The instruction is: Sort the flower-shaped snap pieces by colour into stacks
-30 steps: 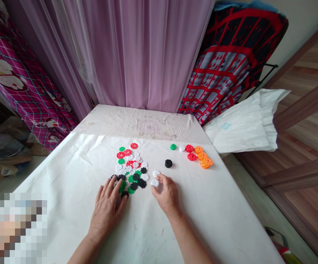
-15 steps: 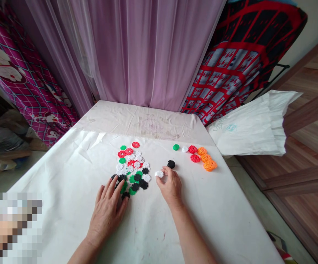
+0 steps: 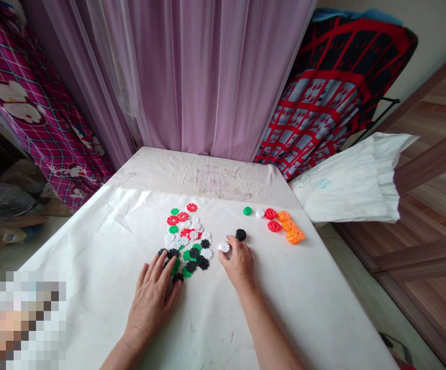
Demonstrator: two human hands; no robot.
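Note:
My left hand (image 3: 154, 295) lies palm down with its fingers spread, touching black snowflake discs (image 3: 173, 253) at the near left side of a loose pile. That pile mixes white discs (image 3: 206, 254), red discs (image 3: 172, 220) and green discs (image 3: 173, 229), some overlapping. Right of it, my right hand (image 3: 238, 262) is closed, thumb and forefinger around a white snowflake disc piece (image 3: 224, 247) at the tabletop. It looks thick, perhaps several stacked discs. Just beyond the right fingers sits a black disc stack (image 3: 241, 235).
Farther right on the white-covered table (image 3: 277, 308) stand a green stack (image 3: 247, 210), a white stack (image 3: 260, 214), red stacks (image 3: 274, 226) and several orange stacks (image 3: 295, 236). A white bag (image 3: 350, 177) leans at the right edge. Purple curtains (image 3: 207, 77) hang behind.
The view has shifted slightly, so everything sits a little lower in the picture. Both hands keep nearly the same places, the right one still pinching the white disc piece.

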